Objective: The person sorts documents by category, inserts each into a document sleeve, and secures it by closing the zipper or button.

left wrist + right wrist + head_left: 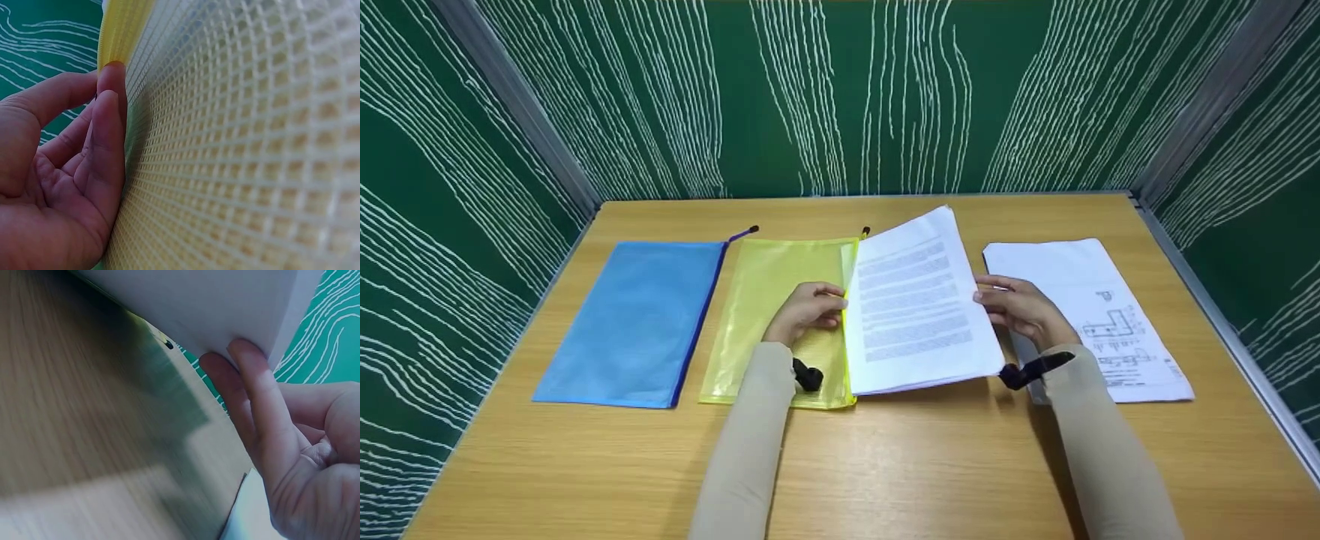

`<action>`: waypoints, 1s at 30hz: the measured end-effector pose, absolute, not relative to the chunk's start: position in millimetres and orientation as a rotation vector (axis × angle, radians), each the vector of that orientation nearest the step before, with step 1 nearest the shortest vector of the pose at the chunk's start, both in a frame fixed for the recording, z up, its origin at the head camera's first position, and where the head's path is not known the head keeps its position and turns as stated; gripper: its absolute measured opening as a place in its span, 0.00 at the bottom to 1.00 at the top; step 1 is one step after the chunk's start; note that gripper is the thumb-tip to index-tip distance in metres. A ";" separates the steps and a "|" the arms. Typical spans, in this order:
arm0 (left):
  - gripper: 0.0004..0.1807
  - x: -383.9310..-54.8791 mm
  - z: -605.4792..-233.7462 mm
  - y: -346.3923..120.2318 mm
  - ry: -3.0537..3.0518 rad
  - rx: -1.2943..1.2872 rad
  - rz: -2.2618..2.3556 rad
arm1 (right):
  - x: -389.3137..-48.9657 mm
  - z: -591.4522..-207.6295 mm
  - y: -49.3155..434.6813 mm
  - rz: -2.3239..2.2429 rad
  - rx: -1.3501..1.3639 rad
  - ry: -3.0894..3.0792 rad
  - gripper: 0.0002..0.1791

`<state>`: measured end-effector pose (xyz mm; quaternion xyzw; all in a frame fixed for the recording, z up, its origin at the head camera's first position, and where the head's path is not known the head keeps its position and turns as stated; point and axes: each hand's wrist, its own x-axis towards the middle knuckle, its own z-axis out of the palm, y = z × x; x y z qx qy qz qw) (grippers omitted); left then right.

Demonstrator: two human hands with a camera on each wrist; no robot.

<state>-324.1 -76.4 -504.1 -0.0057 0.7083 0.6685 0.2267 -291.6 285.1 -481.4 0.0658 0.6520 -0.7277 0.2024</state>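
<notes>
A yellow mesh zip pouch lies flat on the table, its zip edge facing right. My left hand pinches that edge near its middle, and in the left wrist view the yellow zip strip sits at the fingertips, beside the mesh. A stack of printed sheets slants up at the pouch's mouth, its left edge against the opening. My right hand grips the stack's right edge. In the right wrist view two fingers lie under the sheets, raised off the table.
A blue zip pouch lies to the left, its dark zip edge towards the yellow one. Another stack of papers with drawings lies at the right, partly under the right forearm. Green panels with white lines border the wooden table.
</notes>
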 end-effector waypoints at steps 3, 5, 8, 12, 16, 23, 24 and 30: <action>0.17 -323.7 -503.7 -76.2 1.953 -0.010 1.848 | -291.1 -483.2 282.9 -2.031 0.174 1.815 0.39; 0.17 -323.6 -503.9 -76.0 1.948 -0.010 1.854 | -290.7 -484.5 281.1 -2.029 0.172 1.818 0.38; 0.17 -323.9 -504.7 -75.7 1.938 -0.007 1.861 | -290.7 -486.1 278.6 -2.019 0.178 1.825 0.38; 0.17 -324.0 -505.1 -75.5 1.924 -0.004 1.870 | -291.3 -487.7 275.4 -2.004 0.188 1.831 0.38; 0.17 -324.3 -505.4 -76.4 1.905 0.000 1.882 | -290.7 -489.1 272.4 -2.023 0.158 1.803 0.39; 0.18 -326.0 -507.3 -75.9 1.861 -0.007 1.903 | -289.1 -492.8 261.6 -2.059 0.159 1.760 0.39; 0.18 -326.0 -507.4 -75.6 1.859 -0.008 1.904 | -289.0 -493.1 259.7 -2.062 0.173 1.757 0.38; 0.18 -325.0 -507.3 -75.0 1.851 -0.011 1.921 | -288.4 -495.6 251.3 -2.070 0.249 1.740 0.38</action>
